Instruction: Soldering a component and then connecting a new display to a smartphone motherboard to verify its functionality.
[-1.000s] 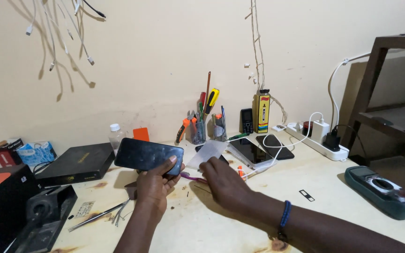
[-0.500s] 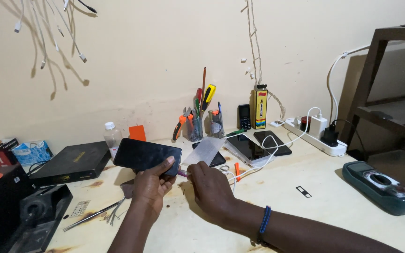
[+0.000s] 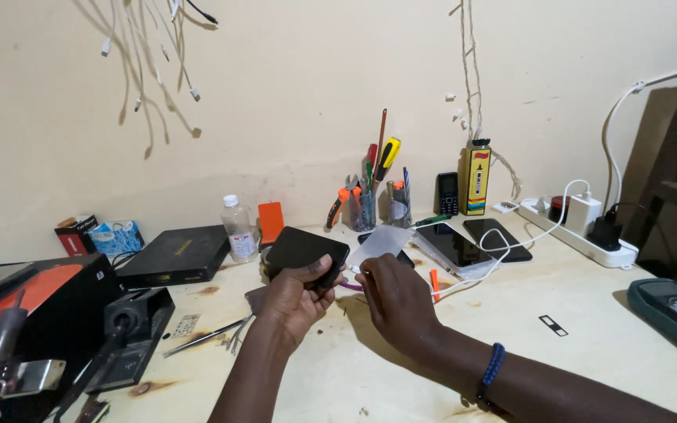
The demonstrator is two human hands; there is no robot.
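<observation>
A black phone [image 3: 305, 252] is being held up above the desk [image 3: 589, 313] by the left hand [image 3: 295, 298], with the fingers clamped around its lower edge and the thumb pressed against the near face. Its long axis is being kept roughly level and crosswise, with the right end tipped slightly down toward the right hand [image 3: 393, 301]. The right hand is being held just beside that right end, a little lower and to the right of it, with the fingertips pinched together close to the phone's corner; whether anything thin is being gripped between them cannot be told. The right hand is therefore the nearer one to the free end, while the body of the phone is being carried by the left.

The phone is being seen as a dark, matte, flat slab with rounded corners, and no lit screen is being shown. Just beyond the right hand, a pale grey sheet [image 3: 380, 244] is lying tilted on the desk, and a white cable [image 3: 479, 258] is running away to the right of it.
</observation>
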